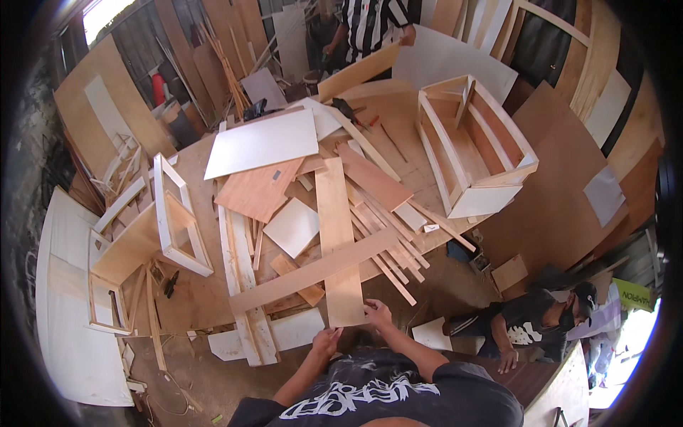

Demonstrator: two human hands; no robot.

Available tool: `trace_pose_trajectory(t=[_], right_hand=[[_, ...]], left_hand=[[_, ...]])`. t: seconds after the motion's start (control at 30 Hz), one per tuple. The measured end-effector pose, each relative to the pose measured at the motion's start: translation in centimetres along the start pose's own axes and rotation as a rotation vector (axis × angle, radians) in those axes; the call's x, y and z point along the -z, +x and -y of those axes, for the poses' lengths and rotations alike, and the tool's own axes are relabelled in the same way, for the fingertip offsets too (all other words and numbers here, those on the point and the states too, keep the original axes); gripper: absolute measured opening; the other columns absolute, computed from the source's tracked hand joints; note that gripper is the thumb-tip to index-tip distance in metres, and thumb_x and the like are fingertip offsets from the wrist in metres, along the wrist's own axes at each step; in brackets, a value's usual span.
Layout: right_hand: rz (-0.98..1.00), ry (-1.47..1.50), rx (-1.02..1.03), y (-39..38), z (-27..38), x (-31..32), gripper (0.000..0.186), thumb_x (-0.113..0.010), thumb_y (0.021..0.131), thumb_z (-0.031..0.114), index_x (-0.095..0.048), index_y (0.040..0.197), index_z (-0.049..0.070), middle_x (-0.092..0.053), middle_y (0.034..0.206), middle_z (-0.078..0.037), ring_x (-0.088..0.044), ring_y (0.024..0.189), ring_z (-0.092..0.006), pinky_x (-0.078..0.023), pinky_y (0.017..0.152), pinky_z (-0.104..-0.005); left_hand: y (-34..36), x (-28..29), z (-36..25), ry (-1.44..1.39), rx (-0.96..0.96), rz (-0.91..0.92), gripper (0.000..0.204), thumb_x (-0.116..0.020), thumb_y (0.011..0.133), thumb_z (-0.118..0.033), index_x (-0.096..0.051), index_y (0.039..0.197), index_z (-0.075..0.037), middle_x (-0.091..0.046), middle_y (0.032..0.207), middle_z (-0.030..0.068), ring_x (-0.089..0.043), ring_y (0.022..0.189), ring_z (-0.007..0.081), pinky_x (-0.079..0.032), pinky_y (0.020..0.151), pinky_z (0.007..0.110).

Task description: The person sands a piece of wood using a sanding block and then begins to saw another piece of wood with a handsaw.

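Observation:
A long, pale plywood board (343,285) reaches from the pile on the worktable toward me. My left hand (326,342) is closed at its near left corner, fingertips pinched against the end. On the near right corner, my right hand (378,313) grips the edge between thumb and fingers. Across this board lies a narrower brown strip (306,273), slanting up to the right. Beside them are a small white panel (292,228) and several thin wooden sticks (388,249). Behind, a reddish plywood sheet (260,188) sits partly under a large white panel (263,141).
An open wooden cabinet frame (469,149) stands on the table's right. A white-edged frame (181,217) stands at left. One person (541,324) works low at my right; another in a striped shirt (370,28) is across the table. Pliers (373,121) lie far back.

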State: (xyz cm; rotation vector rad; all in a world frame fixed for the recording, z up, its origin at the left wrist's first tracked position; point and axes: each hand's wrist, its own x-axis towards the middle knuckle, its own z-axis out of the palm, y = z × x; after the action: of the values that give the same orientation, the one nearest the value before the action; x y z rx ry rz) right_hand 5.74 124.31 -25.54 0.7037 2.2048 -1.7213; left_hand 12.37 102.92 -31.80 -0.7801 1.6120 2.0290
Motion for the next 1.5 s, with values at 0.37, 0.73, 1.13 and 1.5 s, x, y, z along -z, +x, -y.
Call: trace_pose_trajectory(t=[0.37,0.73,1.13,1.5], right_hand=[[0.105,0.186,-0.329,-2.3,1.0,3.5,0.054,-0.069,0.092,0.025,-0.053,0.143,0.013,-0.059,0.130,-0.012,-0.063,0.107,-0.0277,-0.059,0.077,-0.0448],[0.078,0.341,-0.112,-4.5,-3.9,1.4,0.086,-0.065,0.091,0.000,-0.016,0.161,0.004,-0.065,0.115,-0.021,-0.070,0.087,-0.0254,-0.061,0.074,-0.0356],[0.185,0.662,-0.207,-3.9,0.3,0.1,0.084,-0.067,0.094,0.004,-0.015,0.159,-0.002,-0.067,0.110,-0.019,-0.070,0.097,-0.0256,-0.061,0.082,-0.0335],[0.471,-0.006,-0.107,0.6,14.4,10.2,0.053,-0.065,0.099,0.032,-0.056,0.135,-0.005,-0.073,0.096,-0.015,-0.075,0.077,-0.0200,-0.059,0.064,-0.0310]], left_hand=[[-5.2,-0.4,-8.4,-0.498,0.258,0.231,0.048,-0.051,0.104,-0.019,-0.038,0.144,0.005,-0.056,0.140,0.0215,-0.059,0.126,0.0367,-0.052,0.103,0.055],[-7.0,-2.0,-7.0,-0.235,0.279,0.081,0.031,-0.064,0.097,-0.020,-0.057,0.125,-0.010,-0.061,0.107,0.0033,-0.062,0.102,0.0180,-0.054,0.089,0.039],[-7.7,-1.5,-8.2,-0.212,0.120,0.145,0.059,-0.067,0.097,-0.017,-0.044,0.150,-0.003,-0.062,0.133,0.0092,-0.060,0.123,0.0192,-0.052,0.095,0.038],[-3.0,-7.9,-15.8,0.017,-0.305,-0.023,0.034,-0.061,0.100,-0.012,-0.061,0.131,0.000,-0.072,0.115,0.0101,-0.070,0.105,0.0200,-0.053,0.089,0.033]])
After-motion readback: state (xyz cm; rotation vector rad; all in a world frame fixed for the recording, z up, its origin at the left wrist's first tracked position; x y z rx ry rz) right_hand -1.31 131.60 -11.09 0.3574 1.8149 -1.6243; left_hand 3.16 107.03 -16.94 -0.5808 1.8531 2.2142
